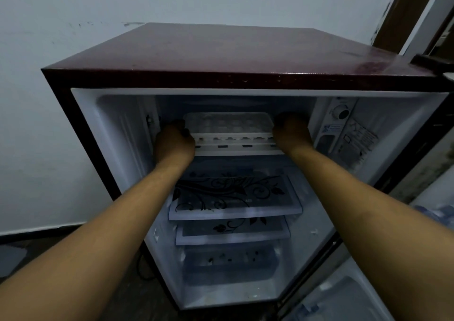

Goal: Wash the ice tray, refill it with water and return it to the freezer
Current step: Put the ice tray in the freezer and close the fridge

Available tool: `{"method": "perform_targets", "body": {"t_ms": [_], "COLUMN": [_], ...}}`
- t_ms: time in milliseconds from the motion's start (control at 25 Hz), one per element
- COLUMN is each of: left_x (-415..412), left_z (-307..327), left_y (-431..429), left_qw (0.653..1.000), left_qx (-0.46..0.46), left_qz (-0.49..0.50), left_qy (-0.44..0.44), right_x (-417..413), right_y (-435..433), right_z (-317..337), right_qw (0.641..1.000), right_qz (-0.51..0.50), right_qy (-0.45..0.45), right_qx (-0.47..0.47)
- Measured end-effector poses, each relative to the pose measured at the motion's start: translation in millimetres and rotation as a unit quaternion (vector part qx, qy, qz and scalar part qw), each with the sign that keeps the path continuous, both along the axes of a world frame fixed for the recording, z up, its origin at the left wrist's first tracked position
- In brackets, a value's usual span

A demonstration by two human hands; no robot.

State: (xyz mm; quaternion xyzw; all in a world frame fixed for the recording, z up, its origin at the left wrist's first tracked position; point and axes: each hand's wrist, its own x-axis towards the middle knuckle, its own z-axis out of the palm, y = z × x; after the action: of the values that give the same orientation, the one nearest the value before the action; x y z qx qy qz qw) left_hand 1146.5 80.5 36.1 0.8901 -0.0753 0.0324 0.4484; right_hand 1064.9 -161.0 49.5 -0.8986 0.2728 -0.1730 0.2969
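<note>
Ice tray (228, 124) at freezer (221, 104) lip, hands (175, 142) (291, 134) on L/R ends, room above

One fridge (221, 55), one ice tray (228, 124), two hands (left hand (174, 144), right hand (291, 134)), two floral shelves (235, 214).

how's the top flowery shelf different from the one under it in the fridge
The upper shelf shows a wide black swirl-and-leaf print across most of its glass; the lower shelf shows only a small sprig, the rest hidden beneath the upper one. The upper shelf's front edge looks wider and sits nearer the camera than the lower shelf's. Both are clear panels with white frames, lying level.
</note>
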Motion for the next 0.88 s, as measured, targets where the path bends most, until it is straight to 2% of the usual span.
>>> {"method": "perform_targets", "body": {"t_ms": [120, 160, 240, 400, 640, 880], "left_x": [-28, -39, -50, -43, -31, -17], "left_z": [-13, -19, -31, -45, -55, -50], "left_y": [8, 11, 17, 21, 20, 18], "left_qw": [0.989, 0.977, 0.951, 0.921, 0.902, 0.904], "left_qx": [0.073, 0.115, 0.189, 0.295, 0.330, 0.337], "left_qz": [-0.044, -0.055, -0.071, -0.099, -0.119, -0.146], "left_qy": [-0.119, -0.172, -0.233, -0.235, -0.251, -0.219], "right_x": [-23, -33, -45, -50, -42, -35], "right_y": [26, 35, 48, 48, 40, 39], "right_z": [-16, -24, -37, -52, -53, -52], "right_qw": [0.995, 0.988, 0.972, 0.966, 0.967, 0.968], "right_qz": [0.000, 0.013, 0.035, 0.051, 0.084, 0.089], "right_qy": [-0.057, -0.083, -0.077, 0.018, 0.040, 0.062], "right_qx": [-0.084, -0.133, -0.219, -0.254, -0.235, -0.225]}}
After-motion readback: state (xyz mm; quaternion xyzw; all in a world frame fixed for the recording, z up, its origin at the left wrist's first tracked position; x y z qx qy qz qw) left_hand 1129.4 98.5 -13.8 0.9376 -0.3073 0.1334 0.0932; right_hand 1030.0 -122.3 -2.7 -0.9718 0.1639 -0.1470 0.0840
